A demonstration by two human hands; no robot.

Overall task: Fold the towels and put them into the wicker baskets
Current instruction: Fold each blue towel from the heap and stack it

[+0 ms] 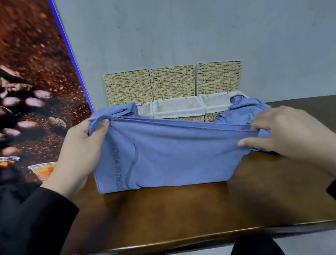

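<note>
Your left hand (81, 145) pinches the far-left corner of the blue towel (171, 157), thumb over its hem, while your right hand (289, 136) grips the right end of the same hem with fingers bunched in the cloth, so the towel hangs taut between them, its lower edge resting on the wooden table (169, 213). Behind it, against the far wall, three wicker baskets (178, 108) stand side by side, lids raised; the white-lined middle one shows no towel inside.
</note>
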